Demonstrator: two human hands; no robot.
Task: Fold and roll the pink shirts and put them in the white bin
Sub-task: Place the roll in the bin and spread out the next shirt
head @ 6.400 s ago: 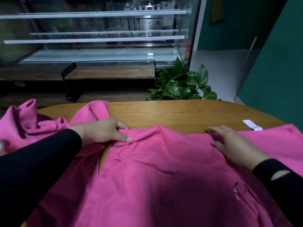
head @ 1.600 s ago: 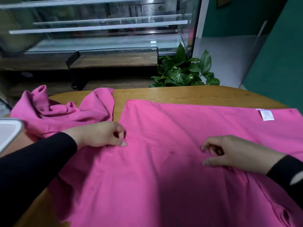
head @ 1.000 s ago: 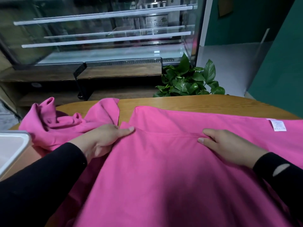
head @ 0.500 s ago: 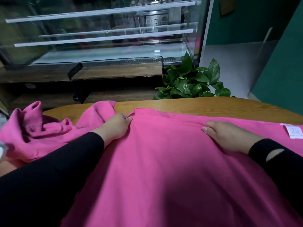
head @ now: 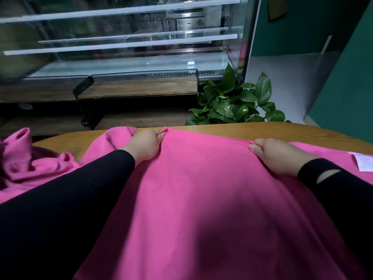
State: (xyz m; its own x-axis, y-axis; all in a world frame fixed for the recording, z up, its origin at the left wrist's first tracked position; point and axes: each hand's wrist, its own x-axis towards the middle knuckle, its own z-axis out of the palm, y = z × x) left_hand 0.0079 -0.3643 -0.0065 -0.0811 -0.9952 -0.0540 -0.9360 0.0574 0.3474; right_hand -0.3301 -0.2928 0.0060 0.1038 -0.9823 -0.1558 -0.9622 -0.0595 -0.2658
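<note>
A large pink shirt (head: 201,199) lies spread over the wooden table (head: 252,129) in front of me. My left hand (head: 145,145) pinches the shirt's far left corner near the table's far edge. My right hand (head: 276,154) grips the far folded edge of the same shirt further right. A white label (head: 364,162) shows on the shirt at the right. A second pink shirt (head: 26,158) sits crumpled at the left. The white bin is out of view.
Beyond the table stand a leafy green plant (head: 232,104), a glass display case (head: 125,43) and a low wooden bench (head: 137,89). A teal wall (head: 347,77) rises at the right.
Both hands have slid forward along the shirt to its far edge and closed on the cloth. The camera has tilted, and the white bin at the left has left the view.
</note>
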